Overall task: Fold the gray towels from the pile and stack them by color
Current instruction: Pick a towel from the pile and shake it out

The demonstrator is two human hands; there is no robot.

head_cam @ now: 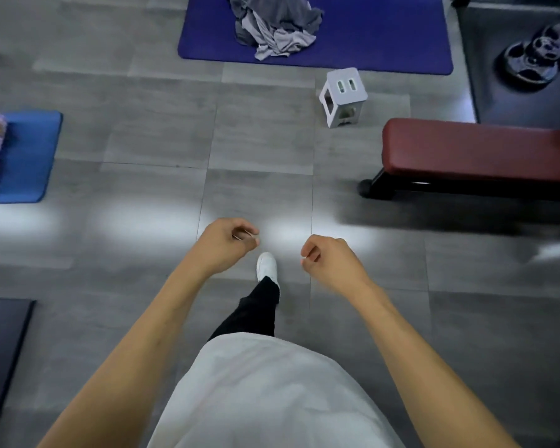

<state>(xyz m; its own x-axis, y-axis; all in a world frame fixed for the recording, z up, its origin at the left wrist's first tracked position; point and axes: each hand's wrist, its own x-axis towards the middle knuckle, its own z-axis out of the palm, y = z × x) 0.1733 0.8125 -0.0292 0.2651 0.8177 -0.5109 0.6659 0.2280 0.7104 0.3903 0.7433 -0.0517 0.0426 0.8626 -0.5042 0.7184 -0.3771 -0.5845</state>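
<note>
A: Where were the hands?
B: The left hand (228,242) hung loosely curled, holding nothing; the right hand (328,258) likewise, it seemed.
A: And the towels?
B: The pile of gray towels (275,25) lay heaped at the purple mat (385,43)'s far edge, left of centre; a small gray stool (343,97) stood beside its near edge.

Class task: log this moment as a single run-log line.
phase: approaching | towel pile unfolded on purple mat | left hand empty, loosely curled | right hand empty, loosely curled | stool beside mat
</note>
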